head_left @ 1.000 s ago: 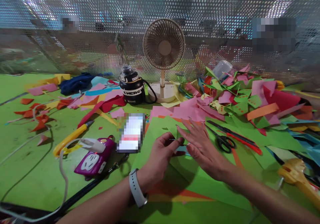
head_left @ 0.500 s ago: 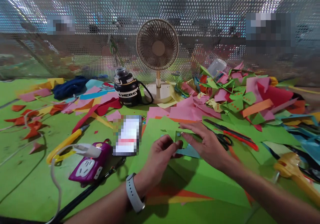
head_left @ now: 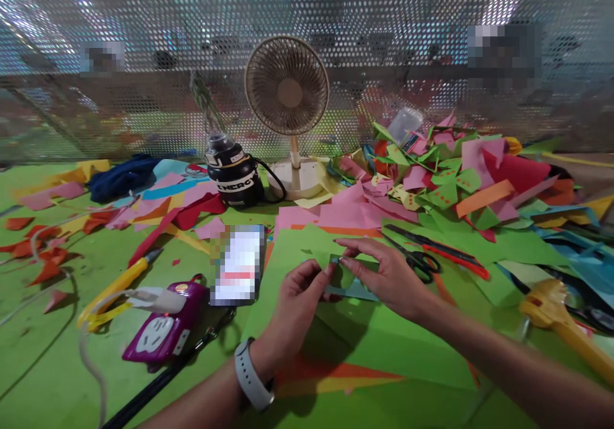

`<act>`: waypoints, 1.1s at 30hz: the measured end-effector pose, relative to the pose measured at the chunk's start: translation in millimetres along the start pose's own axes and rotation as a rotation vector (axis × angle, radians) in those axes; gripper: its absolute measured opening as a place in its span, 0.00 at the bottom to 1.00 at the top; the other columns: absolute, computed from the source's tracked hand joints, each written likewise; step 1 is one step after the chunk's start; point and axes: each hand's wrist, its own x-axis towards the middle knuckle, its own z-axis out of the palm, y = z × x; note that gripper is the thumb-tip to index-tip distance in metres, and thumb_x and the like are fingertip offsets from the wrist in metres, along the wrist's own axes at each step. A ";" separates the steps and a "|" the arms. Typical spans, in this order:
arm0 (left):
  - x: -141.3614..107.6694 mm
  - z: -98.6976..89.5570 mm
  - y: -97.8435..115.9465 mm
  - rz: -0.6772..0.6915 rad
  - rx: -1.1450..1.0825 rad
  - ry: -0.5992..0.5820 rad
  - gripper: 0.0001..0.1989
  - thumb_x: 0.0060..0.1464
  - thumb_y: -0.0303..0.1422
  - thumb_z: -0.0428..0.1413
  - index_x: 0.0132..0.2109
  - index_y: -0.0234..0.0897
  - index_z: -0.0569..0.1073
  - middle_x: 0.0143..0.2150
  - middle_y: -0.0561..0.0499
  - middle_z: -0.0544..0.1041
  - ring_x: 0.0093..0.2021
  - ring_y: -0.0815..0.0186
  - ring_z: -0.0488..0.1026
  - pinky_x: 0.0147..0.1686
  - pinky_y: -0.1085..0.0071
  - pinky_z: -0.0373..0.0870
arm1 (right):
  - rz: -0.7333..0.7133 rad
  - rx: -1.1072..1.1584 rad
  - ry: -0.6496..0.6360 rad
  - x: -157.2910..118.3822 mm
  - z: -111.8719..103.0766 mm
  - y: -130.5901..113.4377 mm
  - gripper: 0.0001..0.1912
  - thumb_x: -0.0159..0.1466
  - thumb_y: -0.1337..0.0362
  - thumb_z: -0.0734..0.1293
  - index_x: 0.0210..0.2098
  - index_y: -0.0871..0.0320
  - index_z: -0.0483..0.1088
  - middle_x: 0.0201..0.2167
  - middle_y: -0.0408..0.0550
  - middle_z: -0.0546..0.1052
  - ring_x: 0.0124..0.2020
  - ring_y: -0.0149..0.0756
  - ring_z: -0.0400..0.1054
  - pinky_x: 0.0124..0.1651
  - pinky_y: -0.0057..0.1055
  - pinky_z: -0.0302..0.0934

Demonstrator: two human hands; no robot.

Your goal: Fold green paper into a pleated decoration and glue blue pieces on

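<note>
My left hand [head_left: 301, 291] is curled over the green paper [head_left: 407, 346], its thumb pressed to the forefinger beside a small blue piece [head_left: 334, 259]. That piece appears to be pinched at the thumb's tip, though the curled fingers partly hide it. My right hand [head_left: 386, 279] reaches in from the other side, fingers stretched out and a gap between forefinger and thumb. Its thumb tip is close to the blue piece; whether they touch I cannot tell. Below the hands lies a larger light-blue paper [head_left: 355, 290]. Black scissors [head_left: 421, 259] are just beyond my right hand.
A phone [head_left: 238, 268], a purple power strip [head_left: 165, 330] and a yellow-handled cutter [head_left: 115, 288] lie left. Behind stand a black bottle [head_left: 235, 183] and a fan [head_left: 289, 93]. Paper scraps [head_left: 444, 189] are heaped at right, near a red-and-black cutter [head_left: 455, 261] and a yellow tool [head_left: 551, 304].
My left thumb and forefinger have come up slightly to the small blue piece, closer to my right thumb. The whole view has shifted a little, so things sit further left.
</note>
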 end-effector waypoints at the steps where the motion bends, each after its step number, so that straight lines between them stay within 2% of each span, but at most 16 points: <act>1: -0.1 0.0 0.0 0.003 0.008 -0.006 0.21 0.37 0.44 0.70 0.26 0.35 0.70 0.25 0.58 0.66 0.27 0.71 0.64 0.26 0.74 0.74 | 0.004 0.003 -0.002 0.1 0.1 -0.2 0.17 0.64 0.62 0.64 0.51 0.55 0.75 0.41 0.50 0.80 0.44 0.42 0.72 0.51 0.43 0.62; 12: -1.2 -1.3 0.0 0.039 0.109 -0.048 0.19 0.42 0.45 0.68 0.25 0.36 0.69 0.25 0.58 0.64 0.27 0.71 0.62 0.27 0.73 0.73 | 0.024 0.006 0.001 1.8 -1.2 -4.2 0.17 0.63 0.62 0.65 0.49 0.57 0.75 0.38 0.49 0.80 0.42 0.41 0.73 0.49 0.41 0.63; 17: -1.1 -1.5 0.2 0.066 0.146 -0.067 0.19 0.44 0.44 0.66 0.25 0.36 0.69 0.24 0.57 0.64 0.26 0.71 0.62 0.28 0.73 0.71 | 0.040 0.014 -0.008 2.7 -2.0 -6.9 0.20 0.62 0.61 0.65 0.51 0.61 0.74 0.37 0.50 0.80 0.40 0.40 0.73 0.47 0.38 0.64; 22: -1.1 -2.2 0.6 0.108 0.203 -0.091 0.17 0.46 0.44 0.65 0.25 0.36 0.70 0.24 0.57 0.66 0.26 0.70 0.64 0.28 0.73 0.70 | 0.056 0.008 -0.017 2.4 -0.5 -7.1 0.19 0.62 0.61 0.65 0.51 0.60 0.75 0.36 0.49 0.80 0.39 0.38 0.73 0.46 0.36 0.65; 27: -1.4 -3.7 0.5 0.147 0.246 -0.102 0.17 0.47 0.44 0.65 0.25 0.37 0.70 0.23 0.56 0.66 0.26 0.69 0.64 0.27 0.73 0.68 | 0.065 0.057 -0.036 1.3 -0.4 -6.0 0.18 0.62 0.63 0.65 0.51 0.59 0.75 0.36 0.48 0.80 0.38 0.37 0.73 0.44 0.34 0.66; 33: -1.1 -3.4 -0.7 0.128 0.208 -0.103 0.18 0.45 0.44 0.66 0.25 0.37 0.69 0.24 0.57 0.66 0.26 0.70 0.64 0.28 0.72 0.71 | 0.098 0.107 -0.066 0.8 0.2 -5.5 0.19 0.62 0.62 0.65 0.52 0.61 0.74 0.37 0.48 0.80 0.39 0.37 0.73 0.45 0.34 0.66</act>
